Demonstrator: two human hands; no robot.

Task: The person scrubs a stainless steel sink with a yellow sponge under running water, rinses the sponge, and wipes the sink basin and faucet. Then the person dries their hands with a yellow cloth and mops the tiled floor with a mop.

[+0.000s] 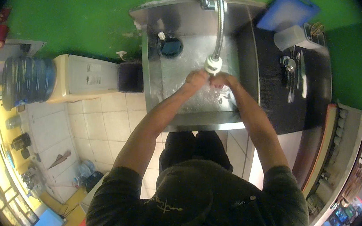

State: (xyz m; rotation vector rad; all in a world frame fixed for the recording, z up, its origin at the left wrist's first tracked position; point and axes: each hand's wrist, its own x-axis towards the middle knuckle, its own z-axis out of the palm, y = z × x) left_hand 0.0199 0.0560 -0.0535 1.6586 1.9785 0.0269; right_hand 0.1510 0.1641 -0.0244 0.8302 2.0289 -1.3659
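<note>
Both hands are over the steel sink, just below the white faucet head on its flexible metal hose. My left hand is closed at the left side of the faucet head. Close to it on the right, my right hand has its fingers curled inward. Whatever they hold, if anything, is too small or hidden to make out. Water splashes and ripples over the basin below, with small dark bits near my right wrist. A dark round container stands in the basin's far left corner.
Right of the sink, a black mat carries a knife, several spoons and ladles, and a white container. A blue cutting board leans behind. Leftward stand a dark bin and a water dispenser with a blue jug.
</note>
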